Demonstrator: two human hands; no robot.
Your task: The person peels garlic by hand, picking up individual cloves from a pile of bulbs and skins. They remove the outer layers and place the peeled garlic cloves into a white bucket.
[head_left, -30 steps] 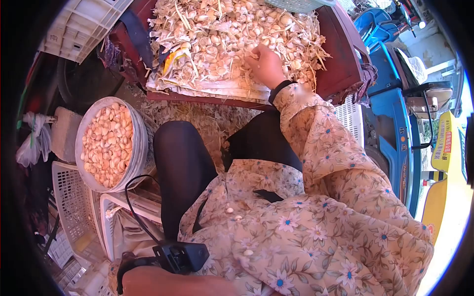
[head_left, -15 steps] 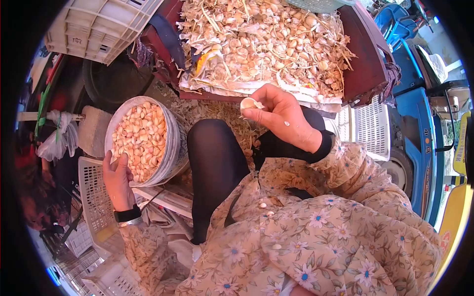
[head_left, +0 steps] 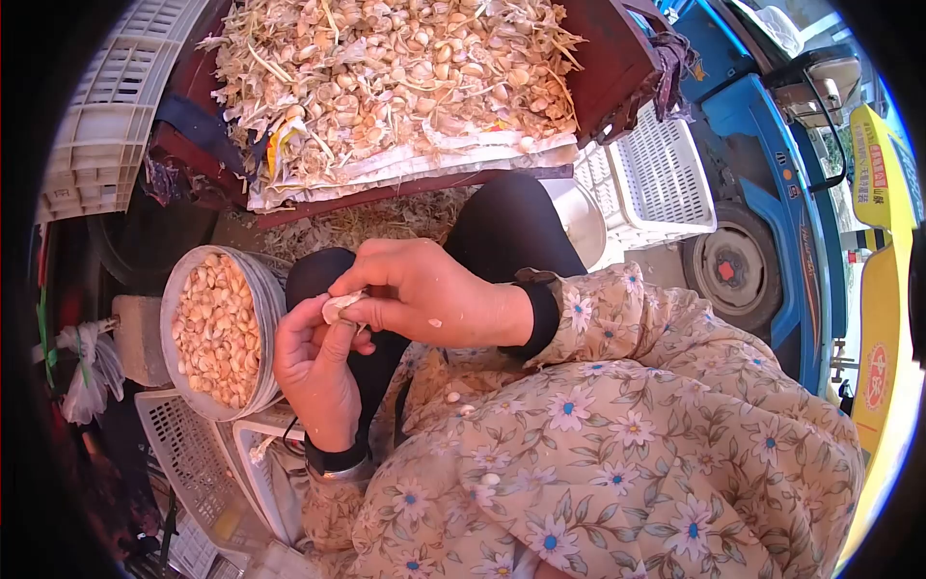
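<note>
A pale garlic clove (head_left: 341, 306) is pinched between my two hands, over my dark-clad knees. My right hand (head_left: 424, 294) closes on it with thumb and fingertips. From below, my left hand (head_left: 323, 381) meets it with its thumb and fingers pressed to the same clove; its far fingertips are partly hidden. Just left of my hands stands a round white bucket (head_left: 271, 333) filled with garlic cloves (head_left: 214, 328). Beyond my knees, a broad heap of garlic cloves and dry skins (head_left: 405, 82) lies on a dark red table (head_left: 617, 63).
White plastic crates stand at the upper left (head_left: 106, 125) and right (head_left: 666, 174). Another pale crate (head_left: 183, 444) is below the bucket. A blue vehicle (head_left: 772, 222) is parked at the right. A few bits of garlic lie on my flowered smock (head_left: 598, 434).
My left hand has left the bucket and come to my right hand at the clove. My right hand has moved left and down. The view has turned rightward.
</note>
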